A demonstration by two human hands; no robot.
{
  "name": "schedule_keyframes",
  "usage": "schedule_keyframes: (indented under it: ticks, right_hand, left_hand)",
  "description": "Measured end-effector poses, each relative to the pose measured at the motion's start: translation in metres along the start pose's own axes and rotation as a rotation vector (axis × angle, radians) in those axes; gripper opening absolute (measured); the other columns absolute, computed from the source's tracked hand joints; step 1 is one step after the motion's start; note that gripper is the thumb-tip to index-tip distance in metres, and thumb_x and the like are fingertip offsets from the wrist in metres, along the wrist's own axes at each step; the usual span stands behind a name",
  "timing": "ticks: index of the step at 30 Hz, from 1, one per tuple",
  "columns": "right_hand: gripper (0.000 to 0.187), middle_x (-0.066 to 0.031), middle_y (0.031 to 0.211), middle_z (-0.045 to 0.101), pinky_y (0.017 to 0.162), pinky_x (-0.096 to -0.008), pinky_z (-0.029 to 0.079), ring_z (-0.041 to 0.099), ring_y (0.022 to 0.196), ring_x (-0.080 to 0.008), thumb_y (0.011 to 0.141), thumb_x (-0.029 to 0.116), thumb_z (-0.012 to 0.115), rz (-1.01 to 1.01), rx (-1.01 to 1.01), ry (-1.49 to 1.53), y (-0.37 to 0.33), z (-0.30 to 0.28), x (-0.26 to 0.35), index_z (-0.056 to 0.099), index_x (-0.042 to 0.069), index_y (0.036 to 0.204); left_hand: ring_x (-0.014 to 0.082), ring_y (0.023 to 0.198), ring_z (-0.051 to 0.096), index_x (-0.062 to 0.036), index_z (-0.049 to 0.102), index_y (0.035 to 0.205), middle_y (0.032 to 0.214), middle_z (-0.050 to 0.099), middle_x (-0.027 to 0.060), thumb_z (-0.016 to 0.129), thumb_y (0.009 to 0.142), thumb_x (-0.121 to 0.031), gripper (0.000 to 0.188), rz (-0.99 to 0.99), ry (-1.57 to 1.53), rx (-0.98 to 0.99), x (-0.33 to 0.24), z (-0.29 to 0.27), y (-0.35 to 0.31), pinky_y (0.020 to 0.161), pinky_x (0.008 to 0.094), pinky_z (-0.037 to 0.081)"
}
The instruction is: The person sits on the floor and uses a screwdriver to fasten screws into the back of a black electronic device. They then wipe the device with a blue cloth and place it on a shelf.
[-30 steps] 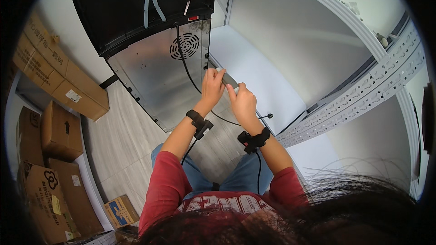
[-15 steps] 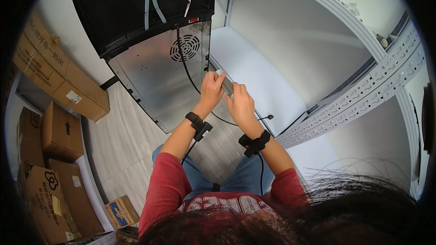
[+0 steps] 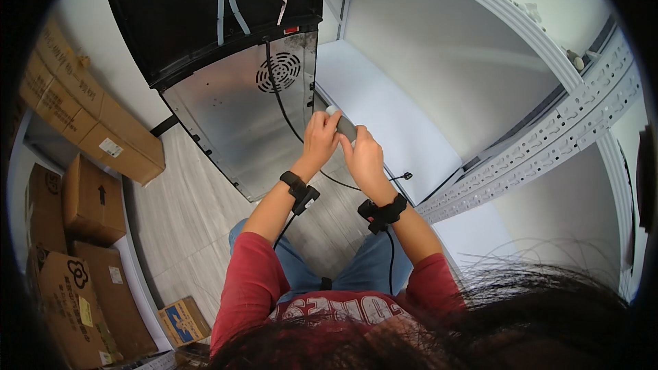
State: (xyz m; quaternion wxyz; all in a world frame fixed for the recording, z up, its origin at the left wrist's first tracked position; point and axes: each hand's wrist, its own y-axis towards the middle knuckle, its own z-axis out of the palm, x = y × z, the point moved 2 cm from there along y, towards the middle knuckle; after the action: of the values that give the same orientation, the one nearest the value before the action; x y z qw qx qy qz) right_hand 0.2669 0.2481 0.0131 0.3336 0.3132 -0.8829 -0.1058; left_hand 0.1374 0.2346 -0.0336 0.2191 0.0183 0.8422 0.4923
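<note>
Both my hands are raised in front of me, close together, gripping a small grey, rounded object with a whitish end (image 3: 346,128). My left hand (image 3: 321,138) closes round its left end, thumb near the whitish part. On the other side, my right hand (image 3: 363,155) pinches it with thumb and fingers. Its kind cannot be made out, as the fingers cover much of it. Just beyond stands a tall black and metal appliance, its silvery back panel (image 3: 233,123) toward me. A black power cord (image 3: 279,99) hangs from that panel, passes behind my hands and ends in a plug (image 3: 408,176).
Pale hoses (image 3: 221,0) hang on the appliance's black upper part. To the right is a white shelf (image 3: 391,109) with a perforated metal upright (image 3: 541,130). Cardboard boxes (image 3: 96,199) line the left side, and a small box (image 3: 184,321) lies on the grey floor (image 3: 185,226).
My right hand has shifted slightly, and the grey object has turned a little between my fingers, showing more of its broad side. The appliance and cord have stayed put.
</note>
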Motion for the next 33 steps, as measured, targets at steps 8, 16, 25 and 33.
schedule_keyframes:
  ticks: [8,16,25,33]
  right_hand:
    - [0.039,-0.0235,0.086,0.063,0.061,-0.0415,0.051,0.064,0.072,-0.0379,0.083,0.024,0.069,-0.240,-0.188,-0.025,-0.001,-0.002,-0.003,0.055,-0.006,0.103]
    - [0.034,-0.0224,0.084,0.064,0.061,-0.0423,0.052,0.064,0.071,-0.0376,0.083,0.022,0.067,-0.179,-0.191,-0.045,0.002,-0.009,0.006,0.056,-0.006,0.100]
    - [0.035,-0.0216,0.095,0.056,0.063,-0.0411,0.052,0.062,0.083,-0.0396,0.081,0.015,0.070,0.245,0.266,0.022,0.010,0.001,-0.011,0.051,-0.004,0.103]
    - [0.042,-0.0271,0.098,0.061,0.066,-0.0431,0.052,0.064,0.078,-0.0398,0.085,0.023,0.066,-0.132,-0.099,0.065,0.002,0.005,-0.009,0.053,-0.007,0.111]
  left_hand:
    - [0.0269,0.076,0.048,-0.0049,0.062,0.112,0.085,0.044,0.0101,0.067,0.061,0.005,0.052,0.040,-0.011,0.042,-0.003,-0.004,0.006,0.067,0.0365,0.044]
    - [0.0298,0.082,0.051,-0.0032,0.060,0.111,0.088,0.048,0.0119,0.069,0.061,0.003,0.051,0.083,-0.035,0.072,0.000,-0.006,0.004,0.070,0.0377,0.046]
    - [0.0284,0.082,0.050,-0.0047,0.060,0.112,0.087,0.046,0.0106,0.068,0.065,0.002,0.048,0.055,-0.028,0.077,0.000,-0.009,0.002,0.069,0.0373,0.046]
    - [0.0293,0.081,0.051,-0.0043,0.060,0.110,0.088,0.047,0.0112,0.068,0.064,0.003,0.046,0.024,-0.037,0.043,-0.003,-0.009,0.004,0.069,0.0379,0.046]
